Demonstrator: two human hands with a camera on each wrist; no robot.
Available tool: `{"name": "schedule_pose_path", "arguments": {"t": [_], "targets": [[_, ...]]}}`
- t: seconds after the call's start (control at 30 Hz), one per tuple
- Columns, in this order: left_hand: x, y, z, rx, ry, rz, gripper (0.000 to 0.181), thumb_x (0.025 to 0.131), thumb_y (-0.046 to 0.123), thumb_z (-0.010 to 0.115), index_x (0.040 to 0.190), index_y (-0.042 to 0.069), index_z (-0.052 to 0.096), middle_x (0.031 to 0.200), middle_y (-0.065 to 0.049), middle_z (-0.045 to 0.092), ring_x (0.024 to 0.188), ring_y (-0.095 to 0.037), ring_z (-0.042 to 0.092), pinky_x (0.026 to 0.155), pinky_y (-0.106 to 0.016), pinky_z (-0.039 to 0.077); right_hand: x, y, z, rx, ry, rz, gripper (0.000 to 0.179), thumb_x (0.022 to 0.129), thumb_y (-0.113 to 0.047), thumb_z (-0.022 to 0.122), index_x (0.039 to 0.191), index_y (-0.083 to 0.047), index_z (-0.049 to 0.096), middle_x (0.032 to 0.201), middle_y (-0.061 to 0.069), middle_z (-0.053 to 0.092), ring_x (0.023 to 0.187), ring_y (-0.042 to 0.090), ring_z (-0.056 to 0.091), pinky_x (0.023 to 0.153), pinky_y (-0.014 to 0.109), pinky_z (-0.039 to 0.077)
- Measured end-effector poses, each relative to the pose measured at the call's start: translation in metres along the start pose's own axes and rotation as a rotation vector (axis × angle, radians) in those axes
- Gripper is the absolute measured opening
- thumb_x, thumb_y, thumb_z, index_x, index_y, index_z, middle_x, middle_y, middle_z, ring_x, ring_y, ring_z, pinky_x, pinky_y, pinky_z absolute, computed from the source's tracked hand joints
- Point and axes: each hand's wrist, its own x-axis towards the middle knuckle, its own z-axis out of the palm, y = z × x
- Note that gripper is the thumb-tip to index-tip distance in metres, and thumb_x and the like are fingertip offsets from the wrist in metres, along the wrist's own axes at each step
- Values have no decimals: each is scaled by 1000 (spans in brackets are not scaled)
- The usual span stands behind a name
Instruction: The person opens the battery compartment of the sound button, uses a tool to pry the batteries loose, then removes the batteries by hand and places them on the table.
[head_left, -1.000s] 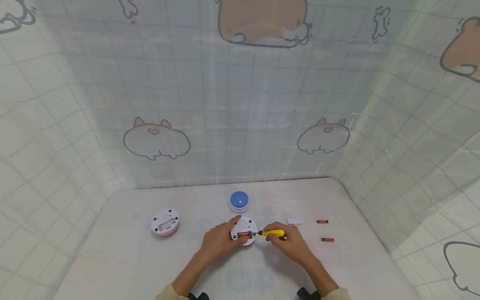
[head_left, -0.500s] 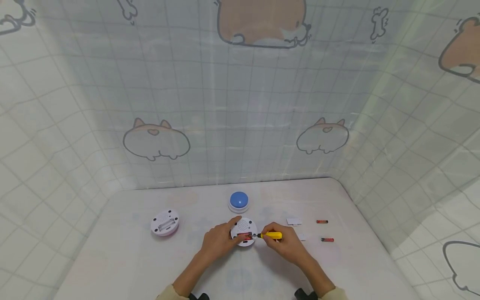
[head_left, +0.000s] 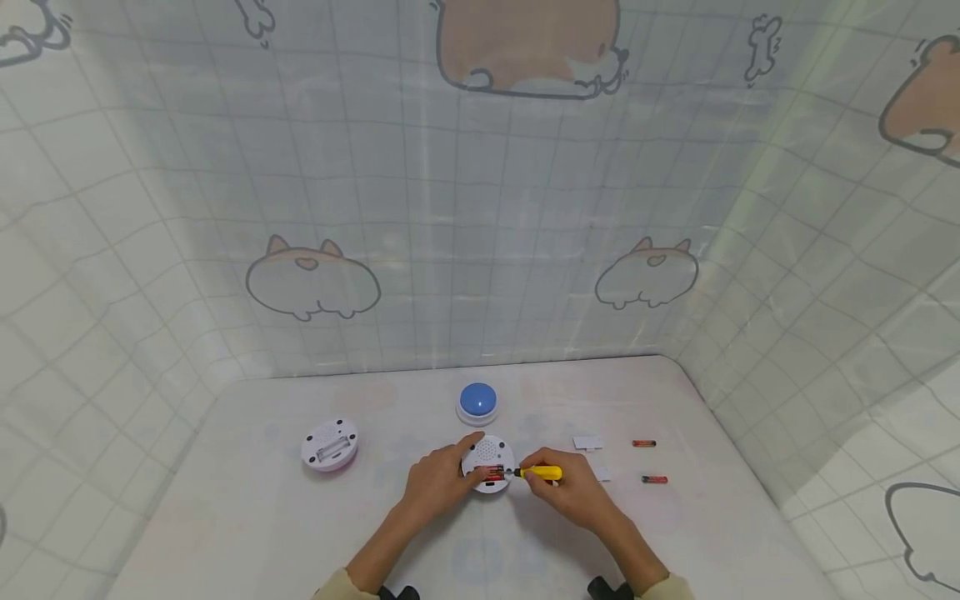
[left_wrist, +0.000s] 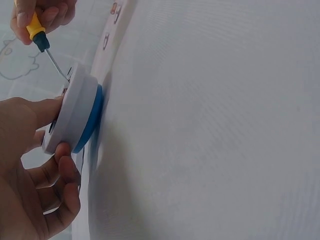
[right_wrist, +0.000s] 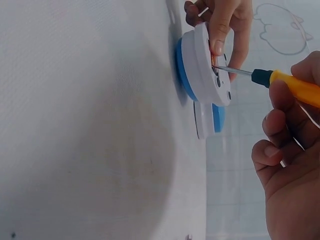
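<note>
A round white push-button device [head_left: 487, 450] lies upside down on its blue top, its battery bay facing up. My left hand [head_left: 438, 482] grips its rim, with the thumb resting on the red batteries [head_left: 495, 472] in the bay. In my right hand [head_left: 573, 490] is a screwdriver with a yellow handle [head_left: 546, 472], pinched between thumb and fingers. Its metal shaft [right_wrist: 236, 70] reaches into the end of the bay beside the batteries, as the right wrist view shows. From the left wrist view, the device's blue dome [left_wrist: 91, 122] faces the table.
Behind the device stands an upright blue button [head_left: 478, 402]. An upturned pink-and-white one [head_left: 330, 446] with a vacant battery bay lies at left. To the right are white covers [head_left: 588, 442], partly hidden by my hand, and two loose batteries [head_left: 644, 443] on the table [head_left: 262, 533].
My right hand and the screwdriver have shifted slightly left and down, the tip staying at the bay's end. My left thumb has moved a little further over the batteries.
</note>
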Motion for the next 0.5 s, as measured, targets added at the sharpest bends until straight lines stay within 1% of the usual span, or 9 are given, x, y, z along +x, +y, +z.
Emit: {"name": "schedule_pose_path", "arguments": {"t": [0.27,0.4,0.5], "targets": [[1,-1,2,-3,-5,-3,62,88,54,71,144,34,54,82,5,60,67,-13,47,54,-31,36,-1,-3,-1,-5,17,-12,10,95,-28,70,104,-23,73,98,-16,71,81,8,61,79,23,53],[2,-1,2,-6,-8,-3,63,88,56,70,145,33,53,94,0,69,69,-14,49,56,-32,39,0,-4,-1,-19,17,-15,10,94,-27,71,104,-23,73,98,-16,71,81,8,61,78,23,53],[2,-2,3,-6,-8,0,64,89,58,69,145,33,53,104,-3,71,71,-14,50,57,-33,41,0,-4,-1,-29,21,-20,11,94,-26,71,104,-23,73,99,-16,71,82,7,61,80,23,53]]}}
